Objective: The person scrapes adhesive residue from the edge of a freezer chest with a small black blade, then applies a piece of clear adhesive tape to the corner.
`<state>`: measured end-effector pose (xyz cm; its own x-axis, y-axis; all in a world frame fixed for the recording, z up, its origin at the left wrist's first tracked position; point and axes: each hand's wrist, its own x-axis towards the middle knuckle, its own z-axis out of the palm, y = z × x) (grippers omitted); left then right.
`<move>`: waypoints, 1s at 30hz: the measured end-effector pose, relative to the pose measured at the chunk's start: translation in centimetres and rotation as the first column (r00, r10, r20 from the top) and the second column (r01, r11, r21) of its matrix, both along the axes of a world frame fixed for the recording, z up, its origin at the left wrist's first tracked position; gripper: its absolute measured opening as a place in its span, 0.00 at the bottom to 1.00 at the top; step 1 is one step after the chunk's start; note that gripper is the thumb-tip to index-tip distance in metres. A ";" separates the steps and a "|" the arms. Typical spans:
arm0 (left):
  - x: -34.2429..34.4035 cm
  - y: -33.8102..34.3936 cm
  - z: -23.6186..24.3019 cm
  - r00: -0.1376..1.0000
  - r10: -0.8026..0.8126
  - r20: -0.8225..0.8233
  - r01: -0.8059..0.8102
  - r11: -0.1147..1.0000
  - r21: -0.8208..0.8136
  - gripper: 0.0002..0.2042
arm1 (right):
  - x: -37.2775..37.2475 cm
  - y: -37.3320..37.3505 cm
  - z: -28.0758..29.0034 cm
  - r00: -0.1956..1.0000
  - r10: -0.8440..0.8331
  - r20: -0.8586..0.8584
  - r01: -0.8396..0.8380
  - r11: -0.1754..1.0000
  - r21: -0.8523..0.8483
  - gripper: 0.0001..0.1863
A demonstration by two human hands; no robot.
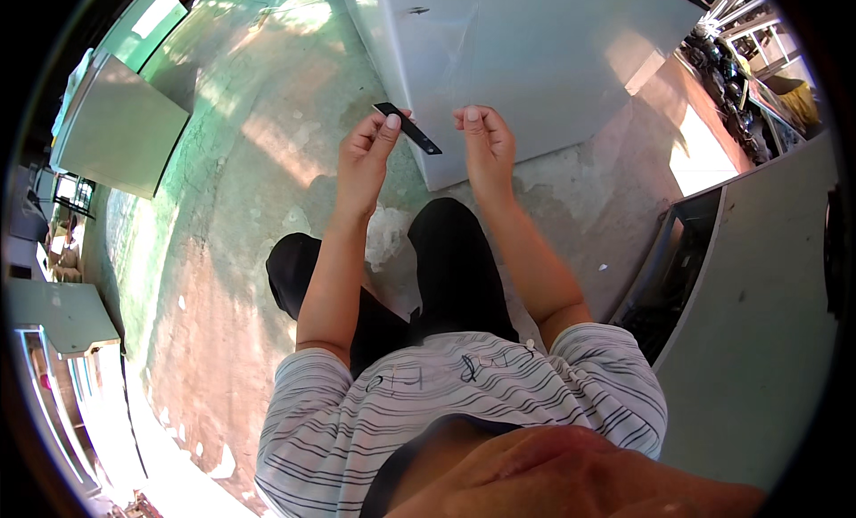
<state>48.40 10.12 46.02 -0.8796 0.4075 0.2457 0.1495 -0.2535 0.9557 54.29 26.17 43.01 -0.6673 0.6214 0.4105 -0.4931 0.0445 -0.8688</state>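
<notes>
My left hand pinches a flat black strip between thumb and fingers. The strip has small holes or screws near its free end, which points toward my right hand. My right hand is closed a short way to the right, thumb pressed to the curled fingers. Whatever it may hold is too small or hidden to make out. Just beyond both hands stands a large pale grey appliance-like cabinet, its near corner between my wrists. A small dark mark shows on its upper surface.
Close on my right is another large grey cabinet with a dark open side. Dark clutter is heaped at the far right. To the left stand a grey box-shaped unit and a lower grey one. The concrete floor is stained.
</notes>
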 end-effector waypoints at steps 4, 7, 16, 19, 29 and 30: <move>0.7 0.6 1.9 0.996 -0.082 -0.028 0.081 0.996 -0.030 0.12 | 2.0 -0.6 1.7 0.999 -0.025 0.028 0.020 0.987 0.160 0.11; 1.3 1.6 1.6 0.994 -0.088 -0.064 0.086 0.996 -0.034 0.11 | 2.8 0.2 1.7 0.984 0.102 0.148 -0.139 0.953 0.270 0.13; 0.3 0.8 1.7 0.955 -0.056 -0.292 0.005 0.985 -0.172 0.08 | 3.3 0.8 1.7 0.970 0.188 0.152 -0.218 0.953 0.212 0.10; -0.3 -0.8 2.5 0.911 -0.138 -0.389 -0.024 0.923 -0.385 0.10 | 3.1 2.1 1.3 0.975 0.136 0.174 -0.200 0.877 0.436 0.08; -12.3 -11.0 -8.7 0.776 -0.266 -0.572 -0.370 0.543 -0.754 0.19 | -0.2 6.4 5.6 0.974 -0.219 -0.059 0.226 0.915 0.335 0.07; -13.7 -12.6 -11.6 0.804 -0.269 -0.531 -0.380 0.455 -0.805 0.19 | -0.5 6.8 6.2 0.967 -0.238 -0.089 0.254 0.898 0.358 0.08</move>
